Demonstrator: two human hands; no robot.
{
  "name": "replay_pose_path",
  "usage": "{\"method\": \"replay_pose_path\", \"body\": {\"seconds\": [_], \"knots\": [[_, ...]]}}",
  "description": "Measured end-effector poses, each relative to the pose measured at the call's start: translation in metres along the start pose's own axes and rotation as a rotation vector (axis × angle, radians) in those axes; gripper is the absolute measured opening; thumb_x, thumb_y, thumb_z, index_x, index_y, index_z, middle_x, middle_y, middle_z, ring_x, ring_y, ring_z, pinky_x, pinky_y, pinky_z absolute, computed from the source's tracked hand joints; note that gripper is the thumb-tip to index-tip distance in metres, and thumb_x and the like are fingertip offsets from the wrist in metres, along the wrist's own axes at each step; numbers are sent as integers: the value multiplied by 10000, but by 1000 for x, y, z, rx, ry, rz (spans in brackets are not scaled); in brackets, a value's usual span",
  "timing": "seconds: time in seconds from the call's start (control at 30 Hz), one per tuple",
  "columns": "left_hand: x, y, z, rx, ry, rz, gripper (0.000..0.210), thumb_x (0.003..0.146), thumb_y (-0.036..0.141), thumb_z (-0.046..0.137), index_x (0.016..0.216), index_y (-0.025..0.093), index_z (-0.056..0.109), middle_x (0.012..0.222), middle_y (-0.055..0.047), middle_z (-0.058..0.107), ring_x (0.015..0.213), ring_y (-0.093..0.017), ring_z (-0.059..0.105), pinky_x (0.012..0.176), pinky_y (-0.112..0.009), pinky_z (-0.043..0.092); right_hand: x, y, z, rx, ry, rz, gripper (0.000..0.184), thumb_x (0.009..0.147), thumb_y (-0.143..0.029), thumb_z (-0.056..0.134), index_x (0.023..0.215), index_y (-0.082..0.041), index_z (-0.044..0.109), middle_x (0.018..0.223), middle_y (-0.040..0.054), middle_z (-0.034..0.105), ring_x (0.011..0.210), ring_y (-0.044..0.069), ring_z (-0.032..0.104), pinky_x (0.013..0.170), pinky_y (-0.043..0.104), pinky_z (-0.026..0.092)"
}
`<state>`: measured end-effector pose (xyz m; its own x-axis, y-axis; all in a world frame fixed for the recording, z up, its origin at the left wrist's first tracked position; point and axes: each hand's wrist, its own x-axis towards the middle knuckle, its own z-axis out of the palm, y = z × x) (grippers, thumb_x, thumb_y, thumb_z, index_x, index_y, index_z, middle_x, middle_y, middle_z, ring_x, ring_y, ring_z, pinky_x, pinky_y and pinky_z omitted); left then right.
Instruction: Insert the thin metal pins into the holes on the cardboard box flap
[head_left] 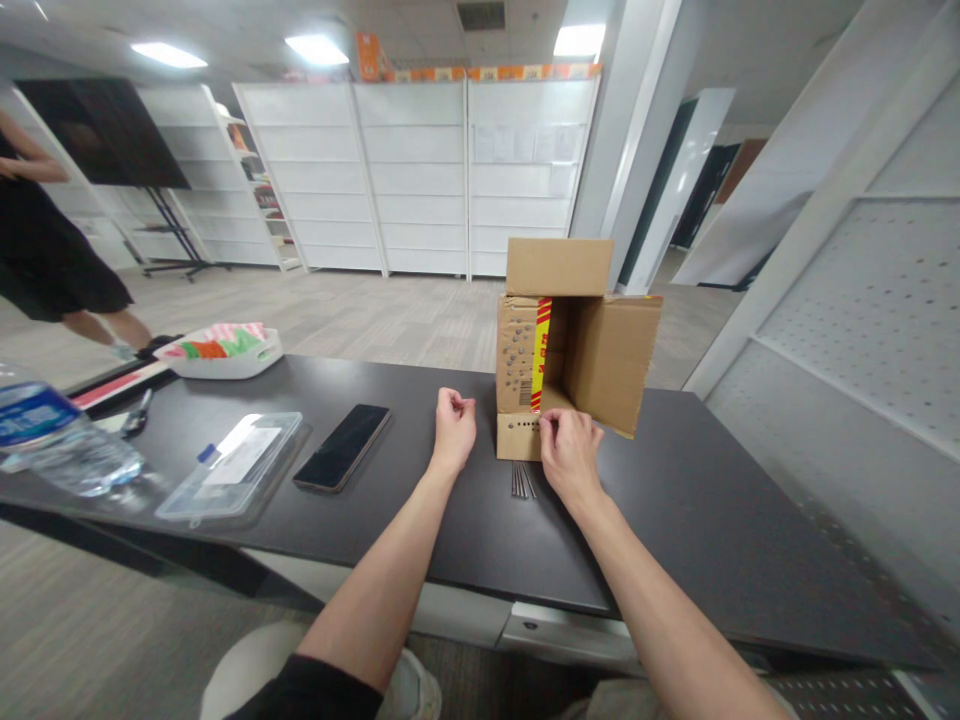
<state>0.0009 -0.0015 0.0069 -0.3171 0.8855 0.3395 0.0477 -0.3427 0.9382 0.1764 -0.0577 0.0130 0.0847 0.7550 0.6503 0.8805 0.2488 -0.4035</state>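
Note:
An open cardboard box (585, 350) stands on its side on the dark table, its opening towards me. Round grey dots, perhaps screw heads, cover its left flap (516, 350), and a row of dark holes runs along the lower flap (517, 440). At that row my right hand (571, 455) is closed in a pinch; whatever lies between its fingertips is too small to make out. My left hand (455, 430) is held over the table left of the box, fingers curled together, their contents hidden. Several thin metal screws or nails (523, 480) lie below the lower flap.
Left of my hands lie a black phone (343, 447) and a clear plastic case (232, 465). Farther left are a water bottle (64, 435) and a white basket (225, 368) with colourful contents. A person (52, 230) stands beyond the table. A perforated panel (870, 320) rises at right.

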Motion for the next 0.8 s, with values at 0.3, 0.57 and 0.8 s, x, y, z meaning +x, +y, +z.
{"method": "replay_pose_path", "body": {"seconds": [0.3,0.57,0.8], "knots": [[1,-4,0,-3,4,17,202,806,137,527,761,202,342,666,58,355,579,-77,336,584,-209,290,-1,-3,-5,37,-16,-36,151,929,-264,421,894,-203,554,939,70,676,921,242,510,803,366,270],[1,-2,0,-8,3,10,199,806,137,525,765,200,340,674,58,359,580,-74,339,579,-207,289,-3,-3,-7,27,-24,-54,120,840,-192,488,927,-197,570,965,62,669,944,241,518,797,363,286],[1,-4,0,-10,-3,4,215,797,155,544,769,203,337,679,61,356,575,-71,335,577,-205,288,-3,-1,-6,40,-25,-59,132,867,-186,476,923,-208,593,960,59,674,943,242,519,806,368,287]]}}
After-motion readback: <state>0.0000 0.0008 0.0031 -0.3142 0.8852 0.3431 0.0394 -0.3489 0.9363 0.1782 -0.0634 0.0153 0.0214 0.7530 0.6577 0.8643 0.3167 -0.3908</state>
